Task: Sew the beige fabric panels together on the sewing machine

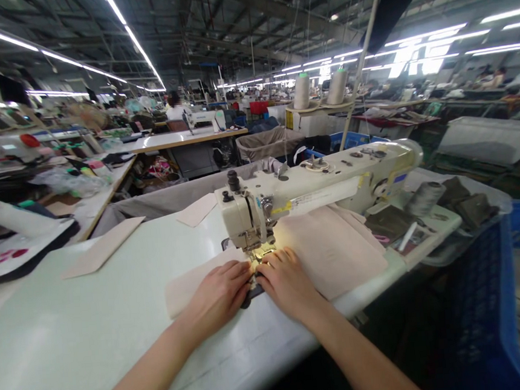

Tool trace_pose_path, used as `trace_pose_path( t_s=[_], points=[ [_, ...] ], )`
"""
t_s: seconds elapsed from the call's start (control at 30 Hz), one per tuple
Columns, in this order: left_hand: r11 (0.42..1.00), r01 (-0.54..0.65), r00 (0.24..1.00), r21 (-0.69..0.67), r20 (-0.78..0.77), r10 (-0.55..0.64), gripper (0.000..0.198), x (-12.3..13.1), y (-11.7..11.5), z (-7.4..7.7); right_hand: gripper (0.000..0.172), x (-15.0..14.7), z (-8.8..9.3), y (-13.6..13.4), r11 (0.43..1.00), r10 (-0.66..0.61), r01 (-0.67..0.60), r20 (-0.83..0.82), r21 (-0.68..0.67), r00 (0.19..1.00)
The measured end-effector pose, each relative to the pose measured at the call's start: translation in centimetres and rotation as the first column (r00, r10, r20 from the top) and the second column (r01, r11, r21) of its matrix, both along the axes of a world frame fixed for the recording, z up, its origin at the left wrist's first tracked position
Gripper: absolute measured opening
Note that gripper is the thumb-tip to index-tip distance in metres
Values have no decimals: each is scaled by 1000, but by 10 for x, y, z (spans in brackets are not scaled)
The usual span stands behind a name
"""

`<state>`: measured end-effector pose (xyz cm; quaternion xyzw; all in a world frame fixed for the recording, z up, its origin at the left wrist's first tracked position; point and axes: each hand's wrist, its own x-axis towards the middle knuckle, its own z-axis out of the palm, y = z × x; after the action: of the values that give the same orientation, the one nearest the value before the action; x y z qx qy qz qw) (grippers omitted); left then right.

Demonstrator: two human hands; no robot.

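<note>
My left hand (226,286) lies over a beige fabric piece (183,286), with its fingertips and thumb closed on the edge by the needle. Close against it on the right, my right hand (289,280) has bent fingers drawn together on the same edge, under the lit presser foot (261,254); what is between these fingertips is mostly hidden. The white sewing machine (314,184) stands just beyond both hands. A stack of beige fabric panels (333,252) rests to the right of my right hand, under the machine's arm.
Two more beige pieces (105,248) (197,211) lie on the pale tabletop (72,333). A grey thread cone (425,197) and dark fabric scraps sit at the right end. A blue crate (484,315) stands right of the table, and a grey cloth bin (164,194) behind it.
</note>
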<state>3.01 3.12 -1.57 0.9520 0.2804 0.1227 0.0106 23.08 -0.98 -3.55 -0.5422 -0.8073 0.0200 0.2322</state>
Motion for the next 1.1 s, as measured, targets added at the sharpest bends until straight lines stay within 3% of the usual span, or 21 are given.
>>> trace_pose_path(
  t_s=[0.27, 0.63, 0.87, 1.03, 1.1],
  points=[
    [998, -62, 998, 16, -22, 63, 32, -1, 20, 4, 14, 0, 2, 5, 1000, -13, 13, 2, -8, 1000],
    [998, -61, 998, 33, 20, 60, 30, -4, 23, -3, 23, -9, -29, -30, 994, 86, -69, -229, 83, 970],
    [997, -54, 998, -54, 11, 55, 35, -1, 27, 9, 22, -7, -30, -28, 989, 119, -91, -267, 117, 956],
    [970, 66, 996, -235, 69, -52, 39, -11, 40, 22, 19, 1, -28, -29, 989, 115, -63, -432, 133, 894],
    [981, -65, 998, -182, -32, 60, 35, -17, 37, 23, 21, 6, -28, -31, 991, 88, -29, -489, 128, 868]
  ],
)
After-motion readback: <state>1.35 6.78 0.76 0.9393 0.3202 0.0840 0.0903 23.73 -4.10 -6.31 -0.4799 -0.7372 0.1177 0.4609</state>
